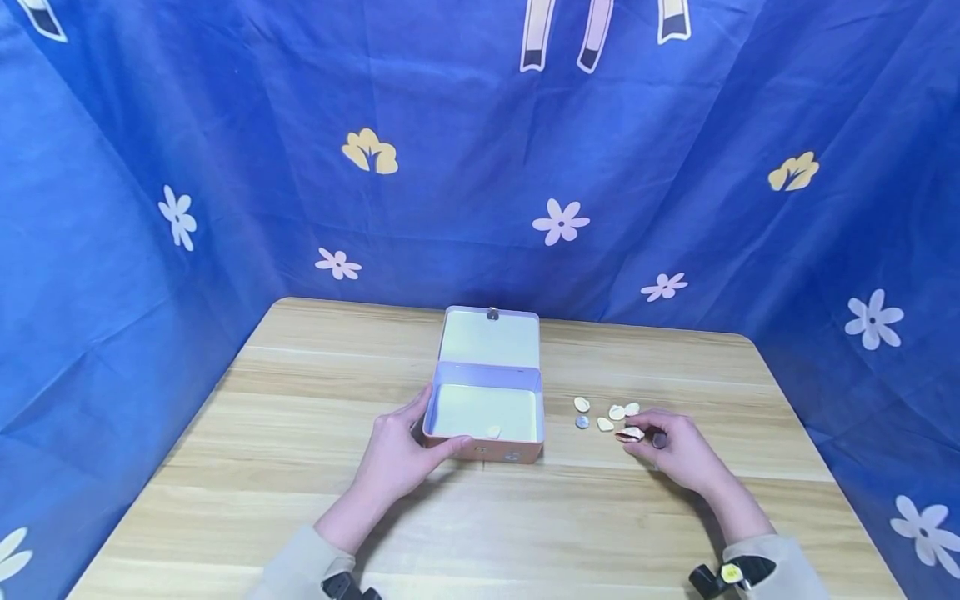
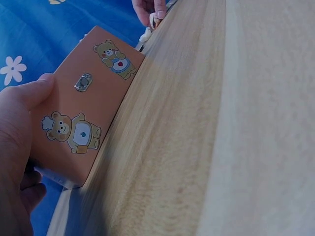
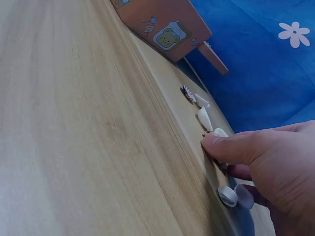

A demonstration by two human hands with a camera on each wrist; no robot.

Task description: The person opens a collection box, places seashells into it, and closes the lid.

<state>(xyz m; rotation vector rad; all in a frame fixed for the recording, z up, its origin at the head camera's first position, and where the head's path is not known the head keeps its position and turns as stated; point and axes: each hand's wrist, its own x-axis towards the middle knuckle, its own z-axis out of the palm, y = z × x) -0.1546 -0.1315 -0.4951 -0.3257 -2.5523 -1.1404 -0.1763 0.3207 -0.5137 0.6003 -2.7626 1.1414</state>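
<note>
An orange tin box (image 1: 517, 452) with printed bears stands with its lid raised. My left hand (image 1: 401, 454) grips its front left corner, the thumb along the front and the other fingers at the left side. One small white shell (image 1: 493, 432) lies inside on the pale bottom. To the right of the box, my right hand (image 1: 678, 450) pinches a brown-and-white seashell (image 1: 632, 434) between thumb and fingers, low over the table. In the right wrist view, the thumb hides part of this seashell.
Several pale shells (image 1: 605, 425) and a bluish one (image 1: 582, 422) lie between the box and my right hand. A dark round piece (image 1: 660, 440) sits by the right fingers. Behind the wooden table (image 1: 315, 358) hangs a blue curtain (image 1: 450, 183).
</note>
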